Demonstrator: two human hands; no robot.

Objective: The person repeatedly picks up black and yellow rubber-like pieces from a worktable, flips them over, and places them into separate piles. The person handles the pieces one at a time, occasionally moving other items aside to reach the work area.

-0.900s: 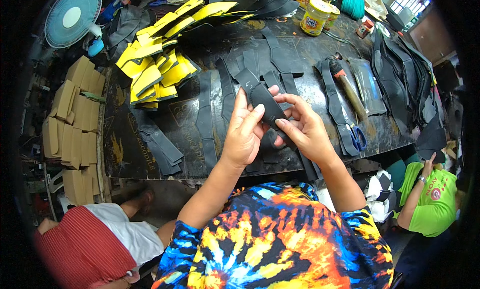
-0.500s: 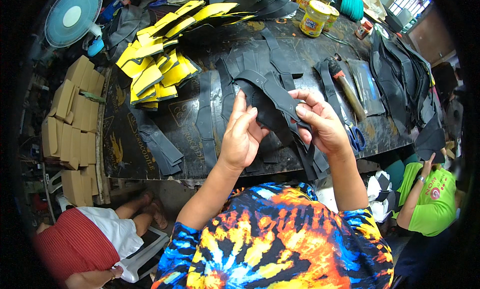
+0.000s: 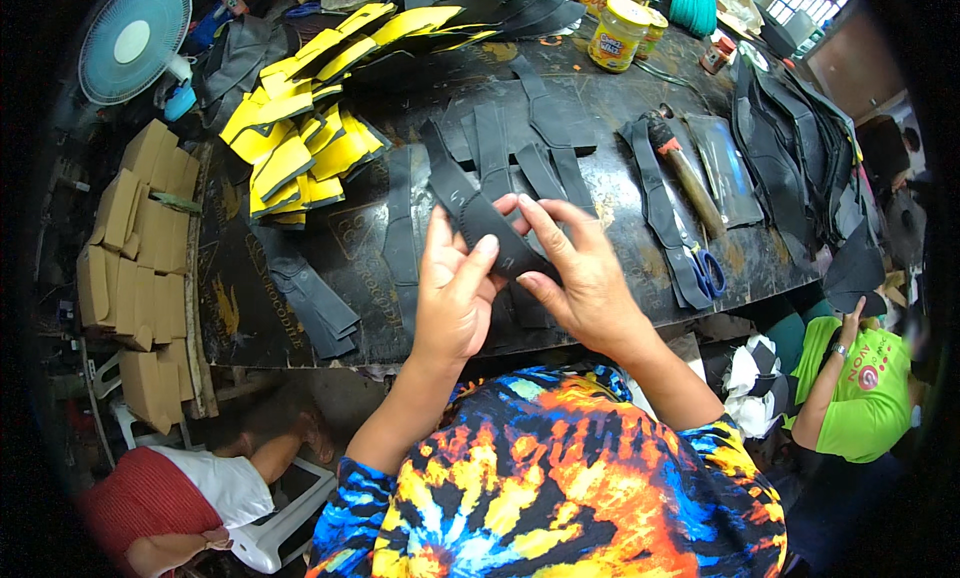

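One black strip [image 3: 495,228] runs eleven-to-five o'clock, pinched by left fingers [image 3: 473,265]; right fingers [image 3: 547,228] spread about its five-o'clock end, hold unclear.

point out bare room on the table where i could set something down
Bare table shows in front of the yellow pieces, between the stacked black strips and long strip beside the left hand. Another patch lies in front of the jars, left of the hammer. It is crowded with loose strips beyond the held piece, and at right around the scissors.
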